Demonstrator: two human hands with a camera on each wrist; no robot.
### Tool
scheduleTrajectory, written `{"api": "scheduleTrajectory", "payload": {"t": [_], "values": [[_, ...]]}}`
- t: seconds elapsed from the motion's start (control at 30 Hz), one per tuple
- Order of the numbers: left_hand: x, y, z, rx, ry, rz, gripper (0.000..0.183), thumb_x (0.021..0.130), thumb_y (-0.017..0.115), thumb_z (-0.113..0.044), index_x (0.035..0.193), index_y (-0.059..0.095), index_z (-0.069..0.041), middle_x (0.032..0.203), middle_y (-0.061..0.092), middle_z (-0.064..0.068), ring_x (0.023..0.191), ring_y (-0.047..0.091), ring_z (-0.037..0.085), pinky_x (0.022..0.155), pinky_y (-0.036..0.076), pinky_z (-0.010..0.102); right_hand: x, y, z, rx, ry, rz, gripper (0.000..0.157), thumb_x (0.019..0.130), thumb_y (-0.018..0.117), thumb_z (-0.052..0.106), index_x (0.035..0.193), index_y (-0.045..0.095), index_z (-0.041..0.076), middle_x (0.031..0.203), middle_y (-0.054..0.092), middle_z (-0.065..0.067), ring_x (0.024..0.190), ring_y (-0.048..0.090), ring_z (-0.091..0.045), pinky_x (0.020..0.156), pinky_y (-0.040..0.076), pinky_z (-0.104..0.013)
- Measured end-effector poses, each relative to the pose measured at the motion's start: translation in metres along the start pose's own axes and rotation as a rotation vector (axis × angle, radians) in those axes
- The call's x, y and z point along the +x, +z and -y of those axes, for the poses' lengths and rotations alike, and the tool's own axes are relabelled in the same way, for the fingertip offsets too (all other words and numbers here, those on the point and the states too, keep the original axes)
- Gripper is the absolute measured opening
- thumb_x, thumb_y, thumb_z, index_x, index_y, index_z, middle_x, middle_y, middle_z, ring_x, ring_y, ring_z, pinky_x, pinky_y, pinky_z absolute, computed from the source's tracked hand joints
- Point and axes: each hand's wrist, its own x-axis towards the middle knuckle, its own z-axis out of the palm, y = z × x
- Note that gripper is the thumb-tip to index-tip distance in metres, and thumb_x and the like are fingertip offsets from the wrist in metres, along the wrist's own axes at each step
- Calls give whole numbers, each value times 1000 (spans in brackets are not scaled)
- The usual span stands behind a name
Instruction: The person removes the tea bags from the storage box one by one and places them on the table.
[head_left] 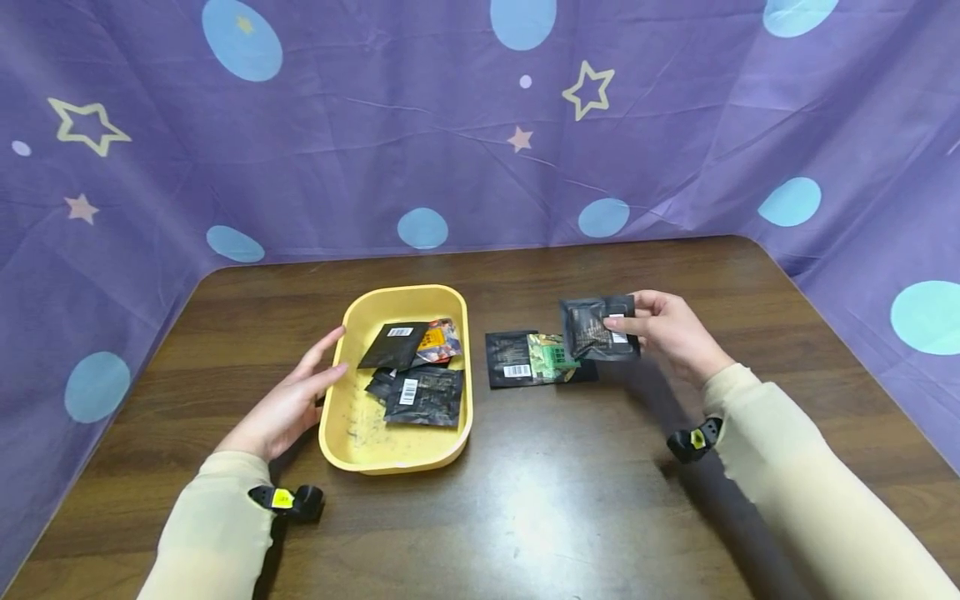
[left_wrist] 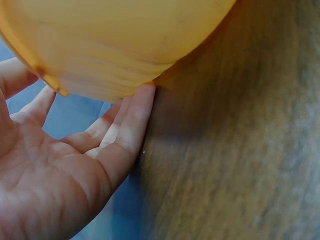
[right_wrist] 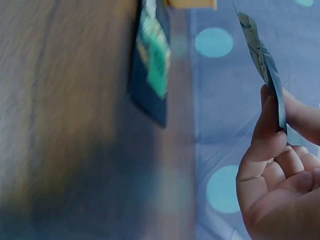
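My right hand [head_left: 678, 333] pinches a flat black packet [head_left: 588, 329] by its right edge, thumb on the barcode side. In the right wrist view this packet [right_wrist: 262, 57] shows edge-on between thumb and fingers, above the table. Just left of it, more packets [head_left: 517, 358] lie on the table, one with a green and yellow printed face. My left hand [head_left: 288, 400] rests against the left side of a yellow plastic bin [head_left: 356, 454]. The left wrist view shows its fairly straight fingers [left_wrist: 137, 117] touching the bin's outer wall. Inside the bin lie several packets [head_left: 426, 398], mostly black.
A brown wooden table [head_left: 570, 508] carries everything. Behind and beside it hangs a purple curtain [head_left: 360, 150] with stars and blue dots. Among the bin's packets is one with a red and orange face [head_left: 438, 340]. Each wrist wears a black strap [head_left: 300, 502].
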Motion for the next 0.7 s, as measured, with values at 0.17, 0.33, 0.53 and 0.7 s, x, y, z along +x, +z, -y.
{"api": "scheduleTrajectory", "payload": {"t": [0.17,0.33,0.53,0.7], "values": [[0,1,-1,-1,0,-1,68,105,44,-38,158,2,-42,166,-4,10,147,17,37,108,35,57,3,-8,-8,-90,62,-1,13,89,71,8,95,60,4,71,64,12,59,54,-2,55,48,-20],[-1,1,-2,-7,-2,0,68,105,44,-38,158,1,-42,166,-6,10,148,14,37,112,28,62,9,-14,-16,-234,90,16,19,88,73,14,95,59,3,66,56,15,56,46,-4,53,41,-21],[-1,1,-1,-14,-3,0,68,105,44,-37,158,1,-43,166,-8,9,149,13,38,113,25,64,15,-15,-23,-315,125,25,23,88,75,18,90,57,4,67,50,13,53,42,-6,54,41,-23],[-1,1,-1,-11,-2,-1,68,105,44,-38,158,1,-42,166,-8,9,148,14,38,112,27,63,19,-14,-27,-326,140,28,23,88,75,16,88,55,4,64,46,12,55,41,-5,54,42,-22]]}}
